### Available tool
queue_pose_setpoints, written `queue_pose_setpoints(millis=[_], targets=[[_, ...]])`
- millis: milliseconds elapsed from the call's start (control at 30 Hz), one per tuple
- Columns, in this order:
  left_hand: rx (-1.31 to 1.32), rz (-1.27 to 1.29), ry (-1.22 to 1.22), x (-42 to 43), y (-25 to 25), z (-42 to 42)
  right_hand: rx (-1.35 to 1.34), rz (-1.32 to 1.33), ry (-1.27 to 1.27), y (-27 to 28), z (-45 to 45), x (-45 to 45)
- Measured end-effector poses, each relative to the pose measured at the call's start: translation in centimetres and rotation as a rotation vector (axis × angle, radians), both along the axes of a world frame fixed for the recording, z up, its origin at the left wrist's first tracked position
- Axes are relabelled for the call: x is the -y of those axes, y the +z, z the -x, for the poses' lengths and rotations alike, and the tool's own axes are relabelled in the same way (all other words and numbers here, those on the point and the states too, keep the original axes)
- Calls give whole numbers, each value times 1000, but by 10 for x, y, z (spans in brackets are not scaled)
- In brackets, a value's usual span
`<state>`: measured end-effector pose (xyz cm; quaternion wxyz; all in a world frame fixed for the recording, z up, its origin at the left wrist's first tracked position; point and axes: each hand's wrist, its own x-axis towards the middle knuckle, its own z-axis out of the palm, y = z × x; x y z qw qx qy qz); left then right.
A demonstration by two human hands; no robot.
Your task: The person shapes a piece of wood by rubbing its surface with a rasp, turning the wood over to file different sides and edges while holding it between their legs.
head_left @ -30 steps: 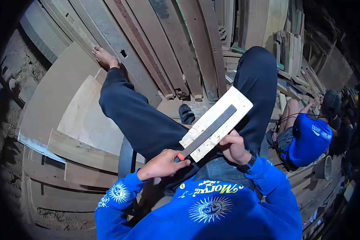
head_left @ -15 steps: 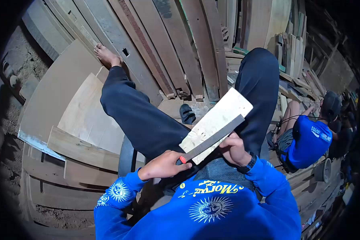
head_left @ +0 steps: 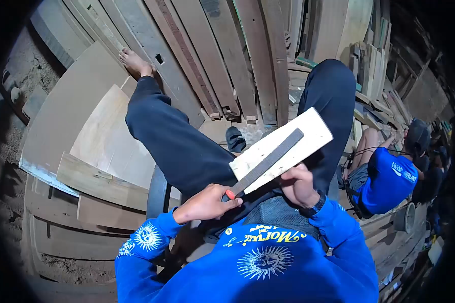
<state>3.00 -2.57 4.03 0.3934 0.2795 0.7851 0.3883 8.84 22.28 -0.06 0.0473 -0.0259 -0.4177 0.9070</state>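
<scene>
A flat dark file point(head_left: 270, 159) with a red-tipped handle lies slantwise across the face of a pale wooden piece point(head_left: 308, 135). My left hand point(head_left: 207, 203) is closed round the handle at the lower left end. Beside the lower right edge of the wooden piece, my right hand point(head_left: 299, 187) has curled fingers that touch or nearly touch it; whether they grip the edge is not clear. The wood rests over my lap, its far end on the raised right thigh.
Long boards point(head_left: 227, 55) stand ahead, with curved panels point(head_left: 68, 111) at the left. A co-worker in a blue shirt point(head_left: 389, 179) sits at the right, near a grey bucket point(head_left: 404, 217). A dark sandal point(head_left: 235, 140) lies between my legs.
The file has shifted over the wood, from its lower right edge back to the middle of its face. The wooden piece has turned slightly and its far end has moved right.
</scene>
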Motion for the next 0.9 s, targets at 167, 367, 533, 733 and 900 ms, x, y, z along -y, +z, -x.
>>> queue_pose_setpoints(millis=[167, 367, 533, 733, 900], targets=[[-19, -45, -22, 2, -1, 2, -3, -69, 88, -3, -1, 2], [-18, 42, -17, 1, 4, 2, -104, 10, -92, 5, 4, -26], [-30, 21, -43, 0, 1, 0, -77, 8, -56, 4, 1, -3], [-47, -71, -74, 0, -3, -6, 19, -90, 118, 1, -1, 6], [-9, -25, -65, 0, 5, -5, -66, -39, -10, 6, 3, -13]])
